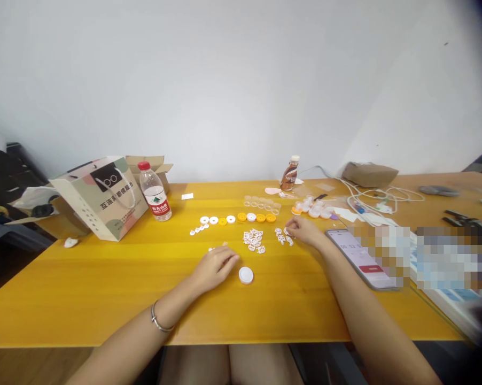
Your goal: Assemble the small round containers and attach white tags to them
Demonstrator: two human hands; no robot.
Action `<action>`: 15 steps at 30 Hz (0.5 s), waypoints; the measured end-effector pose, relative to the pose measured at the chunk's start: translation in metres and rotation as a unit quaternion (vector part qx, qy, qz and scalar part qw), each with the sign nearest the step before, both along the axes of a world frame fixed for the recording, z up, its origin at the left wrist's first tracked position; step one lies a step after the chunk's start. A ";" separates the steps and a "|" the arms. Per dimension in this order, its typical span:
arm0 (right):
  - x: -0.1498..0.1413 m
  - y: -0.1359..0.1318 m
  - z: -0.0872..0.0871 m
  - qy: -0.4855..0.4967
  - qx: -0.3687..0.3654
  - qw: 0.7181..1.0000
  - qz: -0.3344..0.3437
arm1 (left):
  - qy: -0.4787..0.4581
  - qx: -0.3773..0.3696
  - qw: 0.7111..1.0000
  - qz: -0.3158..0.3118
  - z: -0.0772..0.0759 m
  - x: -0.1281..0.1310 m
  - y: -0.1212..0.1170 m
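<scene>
Left hand: left hand (pixel 214 267) is palm-down on the glossy yellow tabletop (pixel 84 299), fingers loosely bent, can't tell if anything's under it
Right hand: right hand (pixel 304 231) has its fingertips pinched together at a few small white openwork plastic pieces (pixel 281 239), can't tell if it's actually gripping one
White pile: more white openwork bits (pixel 248 236) heaped between the hands
Disc: round white plastic disc (pixel 246 275), just beside the left hand

We've a yellow-orange desk (pixel 84 299). Nr far edge, L side: red-capped btl (pixel 157 200), red label w/ green & white; further R, brn btl (pixel 290 176), white cap. Twd L edge, cream bag (pixel 100 211), blk panel, pink & green patches. Btwn edges: white & yellow discs (pixel 223 221), white cutouts (pixel 252 239).
</scene>
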State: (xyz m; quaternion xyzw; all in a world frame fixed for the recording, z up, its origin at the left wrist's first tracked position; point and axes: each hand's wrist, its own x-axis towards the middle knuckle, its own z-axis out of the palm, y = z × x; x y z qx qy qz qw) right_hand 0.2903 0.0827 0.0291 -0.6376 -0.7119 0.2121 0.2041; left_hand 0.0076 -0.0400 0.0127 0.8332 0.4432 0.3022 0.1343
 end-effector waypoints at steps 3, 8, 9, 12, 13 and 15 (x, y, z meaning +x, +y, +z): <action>-0.003 -0.004 0.003 -0.023 -0.020 0.999 0.011 | 0.028 -0.012 0.999 -0.029 0.006 -0.002 -0.003; -0.004 -0.006 0.004 -0.036 -0.034 0.998 0.039 | 0.069 -0.030 0.995 -0.065 0.009 -0.003 -0.006; -0.003 -0.006 0.004 -0.037 -0.032 0.998 0.040 | 0.071 -0.029 0.995 -0.069 0.008 -0.002 -0.006; -0.001 -0.005 0.005 -0.035 -0.019 0.998 0.044 | 0.072 -0.026 0.994 -0.075 0.004 -0.002 -0.005; -0.001 -0.005 0.007 -0.029 -0.009 0.998 0.046 | 0.073 -0.025 0.994 -0.075 0.003 -0.002 -0.005; -0.004 -0.008 0.010 -0.006 0.027 0.998 0.054 | 0.074 -0.028 0.994 -0.075 0.002 -0.001 -0.004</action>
